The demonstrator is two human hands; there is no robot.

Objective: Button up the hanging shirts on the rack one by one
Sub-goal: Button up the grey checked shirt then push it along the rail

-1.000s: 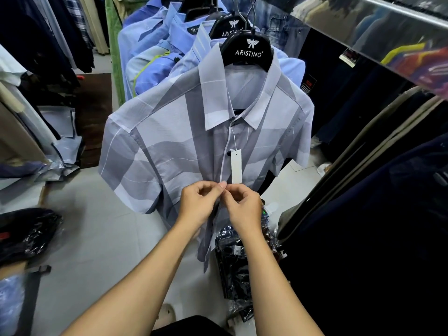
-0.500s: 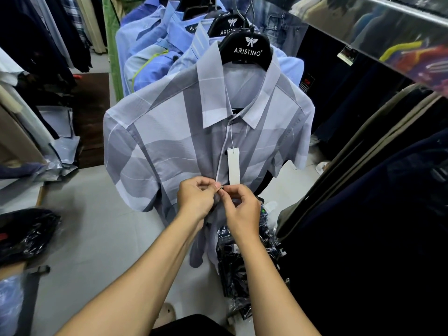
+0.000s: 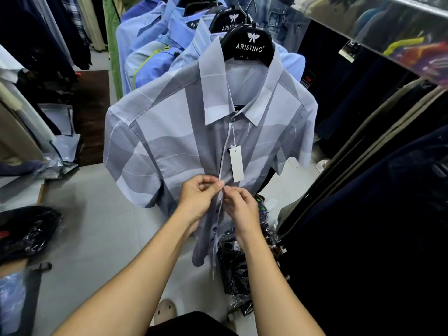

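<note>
Mid-frame, left hand (image 3: 197,196) and right hand (image 3: 241,204) each pinch the grey shirt (image 3: 169,146) placket; align buttonhole squarely, then push the button through

- My left hand (image 3: 197,197) and right hand (image 3: 240,206) pinch the placket of the grey patterned short-sleeved shirt (image 3: 169,146), fingertips meeting just below its white paper tag (image 3: 236,163).
- The shirt hangs on a black plastic hanger (image 3: 249,44) marked ARISTINO.
- Blue shirts (image 3: 155,49) hang behind it.
- Dark buttons (image 3: 217,210) show below my hands.
</note>
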